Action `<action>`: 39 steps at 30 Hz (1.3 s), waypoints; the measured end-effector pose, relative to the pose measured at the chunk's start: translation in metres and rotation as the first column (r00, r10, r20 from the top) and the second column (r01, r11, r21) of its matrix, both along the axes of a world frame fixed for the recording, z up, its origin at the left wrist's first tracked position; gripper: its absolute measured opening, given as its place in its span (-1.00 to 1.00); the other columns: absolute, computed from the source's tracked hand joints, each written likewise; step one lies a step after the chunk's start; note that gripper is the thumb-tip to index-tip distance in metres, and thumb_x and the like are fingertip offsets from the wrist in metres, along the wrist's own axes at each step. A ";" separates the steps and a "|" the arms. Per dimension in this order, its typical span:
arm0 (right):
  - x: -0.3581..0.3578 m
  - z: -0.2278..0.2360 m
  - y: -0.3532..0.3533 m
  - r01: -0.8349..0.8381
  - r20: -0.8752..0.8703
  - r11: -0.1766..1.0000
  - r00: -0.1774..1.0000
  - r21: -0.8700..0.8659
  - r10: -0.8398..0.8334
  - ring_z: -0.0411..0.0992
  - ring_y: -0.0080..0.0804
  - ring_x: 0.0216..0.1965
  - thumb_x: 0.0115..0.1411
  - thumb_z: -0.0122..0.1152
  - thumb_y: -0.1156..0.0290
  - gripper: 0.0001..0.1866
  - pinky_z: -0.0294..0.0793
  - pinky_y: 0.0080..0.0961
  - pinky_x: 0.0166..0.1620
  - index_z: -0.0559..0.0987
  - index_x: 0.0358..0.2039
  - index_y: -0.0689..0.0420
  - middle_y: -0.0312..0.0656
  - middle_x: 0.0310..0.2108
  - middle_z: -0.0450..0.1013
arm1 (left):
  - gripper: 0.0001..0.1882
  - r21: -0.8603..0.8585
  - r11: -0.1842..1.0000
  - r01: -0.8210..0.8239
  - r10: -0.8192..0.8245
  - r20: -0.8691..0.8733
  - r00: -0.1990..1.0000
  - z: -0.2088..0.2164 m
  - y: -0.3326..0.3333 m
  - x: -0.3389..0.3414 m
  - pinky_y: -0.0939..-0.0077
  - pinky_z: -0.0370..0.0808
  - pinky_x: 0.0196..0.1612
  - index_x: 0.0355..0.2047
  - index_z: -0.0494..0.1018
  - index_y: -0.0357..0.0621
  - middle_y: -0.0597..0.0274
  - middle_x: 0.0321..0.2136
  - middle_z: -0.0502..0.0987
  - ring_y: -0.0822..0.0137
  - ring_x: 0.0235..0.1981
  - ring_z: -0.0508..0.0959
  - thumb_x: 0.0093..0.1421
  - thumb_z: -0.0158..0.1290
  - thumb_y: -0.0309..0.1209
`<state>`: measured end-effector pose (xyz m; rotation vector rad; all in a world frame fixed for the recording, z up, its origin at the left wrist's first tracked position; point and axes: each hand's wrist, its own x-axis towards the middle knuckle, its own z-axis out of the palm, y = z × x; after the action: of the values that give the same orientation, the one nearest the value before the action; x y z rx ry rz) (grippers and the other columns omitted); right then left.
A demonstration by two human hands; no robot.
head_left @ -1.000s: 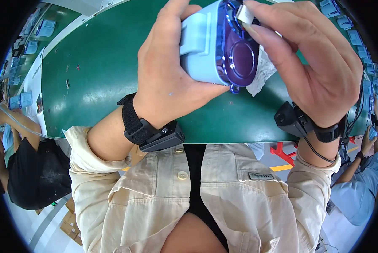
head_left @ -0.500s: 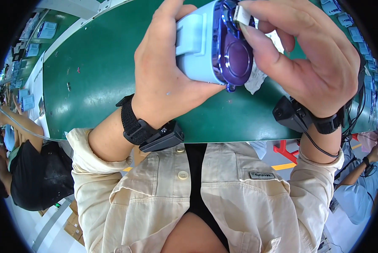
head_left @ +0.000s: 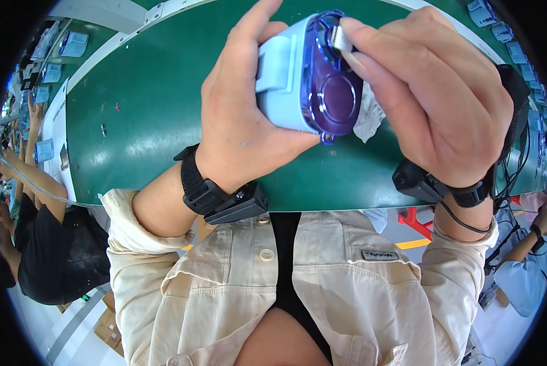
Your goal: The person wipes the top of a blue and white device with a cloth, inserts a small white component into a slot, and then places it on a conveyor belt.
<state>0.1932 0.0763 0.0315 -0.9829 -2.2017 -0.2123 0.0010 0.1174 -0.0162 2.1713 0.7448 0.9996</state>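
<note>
Two bare hands, both occupied, over a green table. Left hand: wrapped round a light-blue device, thumb along its lower side; one finger points up, the rest are partly hidden behind the casing. Device position: in front of the person, well in from the near edge, tilted, glossy purple face toward the right. Right hand: thumb and forefinger pinch a small white piece at the face's upper part; contact with the face cannot be told. Crumpled white sheet on the table, between device and right palm. Room: widest on the left, green surface with tiny scraps out to the white border. Right side tighter, with black cables by the wrist. Near edge runs just before the person's jacket.
</note>
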 end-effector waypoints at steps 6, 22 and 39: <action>-0.001 -0.008 -0.003 -0.031 -0.053 0.998 0.998 0.056 0.034 0.41 -0.29 -0.58 -0.14 0.38 0.65 -0.70 0.36 -0.46 -0.48 0.60 -0.30 0.39 -0.09 -0.54 0.45 | 0.02 0.130 0.990 -0.061 0.059 0.016 0.998 -0.015 0.006 -0.006 0.52 0.46 -0.04 0.28 0.09 -0.28 0.08 -0.08 0.47 0.34 -0.14 0.53 -0.17 0.40 -0.47; -0.021 -0.016 -0.020 0.198 0.054 0.980 0.979 -0.004 -0.198 0.34 -0.29 -0.54 -0.12 0.35 0.56 -0.58 0.34 -0.40 -0.43 0.55 -0.17 0.38 -0.15 -0.46 0.39 | 0.08 0.094 0.984 -0.151 0.154 -0.028 0.988 -0.017 0.007 -0.001 0.30 0.50 -0.07 0.26 0.13 -0.21 -0.07 -0.11 0.47 0.04 -0.09 0.53 -0.29 0.43 -0.36; -0.015 -0.028 0.003 -0.725 -0.869 0.520 0.489 -0.452 -0.074 0.38 -0.42 0.06 0.31 0.11 0.32 -0.55 0.37 -0.50 0.12 0.40 0.15 0.26 -0.15 0.03 0.42 | 0.05 -0.021 0.980 0.198 -0.190 0.200 0.961 -0.019 0.002 -0.006 0.40 0.45 0.04 0.26 0.11 -0.26 -0.02 0.00 0.46 0.16 -0.02 0.53 -0.24 0.42 -0.41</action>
<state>0.1783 0.0794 0.0032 -0.6961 -1.4288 1.3592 -0.0047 0.1189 -0.0357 2.0288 0.4458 1.0670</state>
